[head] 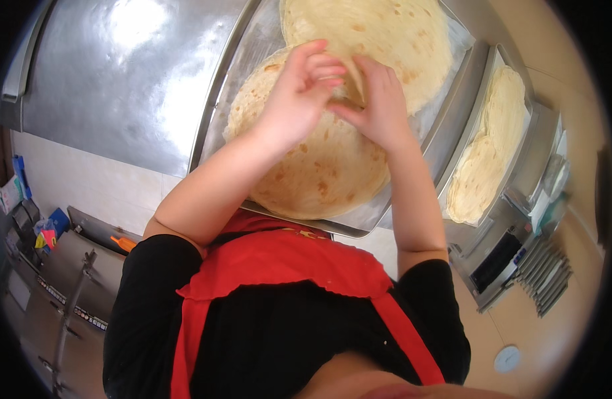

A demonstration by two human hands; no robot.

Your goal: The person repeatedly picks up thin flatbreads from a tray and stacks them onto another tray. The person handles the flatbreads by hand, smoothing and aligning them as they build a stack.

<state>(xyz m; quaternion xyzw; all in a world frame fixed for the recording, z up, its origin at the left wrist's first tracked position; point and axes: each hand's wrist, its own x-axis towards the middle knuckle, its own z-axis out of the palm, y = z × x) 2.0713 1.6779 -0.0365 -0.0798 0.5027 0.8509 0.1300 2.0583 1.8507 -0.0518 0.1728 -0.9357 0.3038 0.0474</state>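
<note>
My left hand [311,75] is over the near stack of flatbreads [316,174], with its fingers loosely curled and apart; I see nothing held in it. Facing it, my right hand [383,102] has its thumb and fingers around a raised, curled edge of thin flatbread [355,82]. Its fingertips are partly hidden by that edge. The near flatbreads are round, pale and brown-spotted. They overlap a second stack of flatbreads [376,30] farther back. Both stacks lie on a paper-lined metal tray [353,232] in front of my red apron [286,264].
A bare steel worktop [116,80] adjoins the tray on the left. On the right, another tray [441,199] holds more flatbreads [490,144]. Steel cabinets [81,269] and an orange-handled item [122,243] are at lower left. A round wall clock [507,358] shows at lower right.
</note>
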